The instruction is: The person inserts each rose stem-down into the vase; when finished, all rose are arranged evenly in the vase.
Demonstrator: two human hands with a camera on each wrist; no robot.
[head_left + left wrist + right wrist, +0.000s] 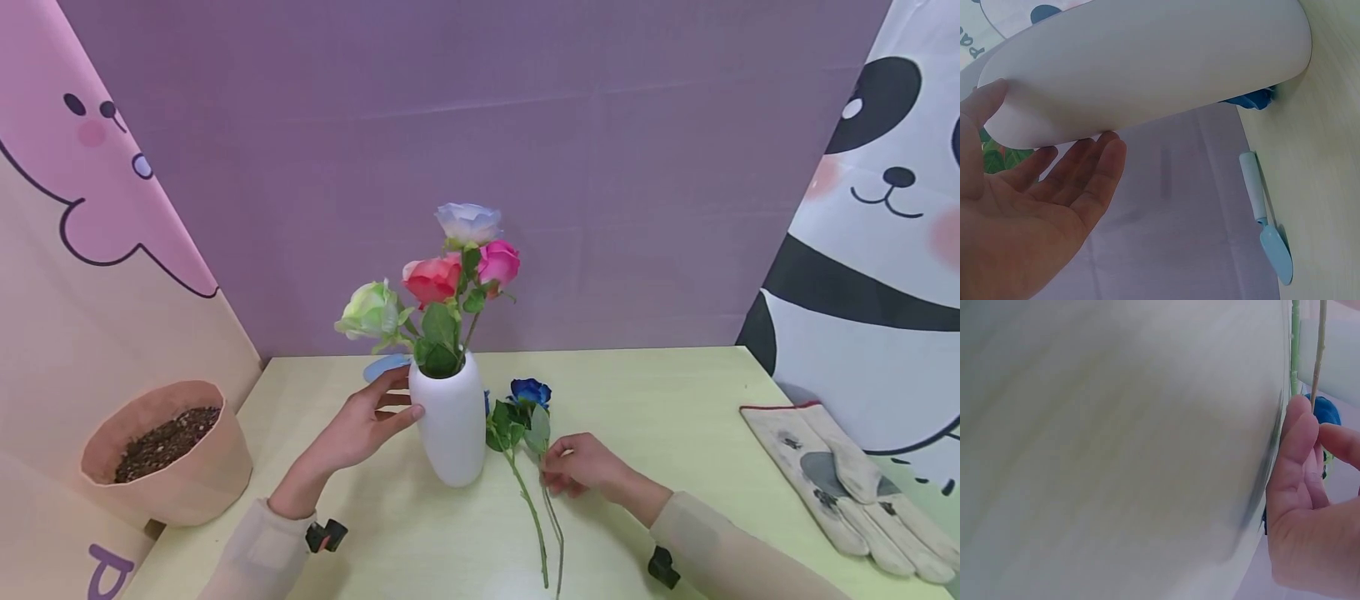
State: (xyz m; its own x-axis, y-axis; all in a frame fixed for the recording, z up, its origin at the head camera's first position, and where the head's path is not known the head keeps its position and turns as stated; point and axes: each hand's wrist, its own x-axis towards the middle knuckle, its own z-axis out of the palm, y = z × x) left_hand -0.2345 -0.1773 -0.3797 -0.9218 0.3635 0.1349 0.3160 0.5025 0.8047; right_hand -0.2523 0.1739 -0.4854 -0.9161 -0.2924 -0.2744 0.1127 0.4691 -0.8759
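Blue rose (530, 392): right of white vase (455, 437), long axis pointing away
Right hand (581, 465): nearer, pinching its stem (1320, 350)
Left hand (372, 423): gripping vase

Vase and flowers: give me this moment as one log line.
left hand: holds white vase | right hand: pinches flower stem | four flowers: in vase | blue flower: beside vase

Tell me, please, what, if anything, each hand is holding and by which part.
The left hand holds the vase by its upper part; the right hand pinches a flower stem just below its leaves.
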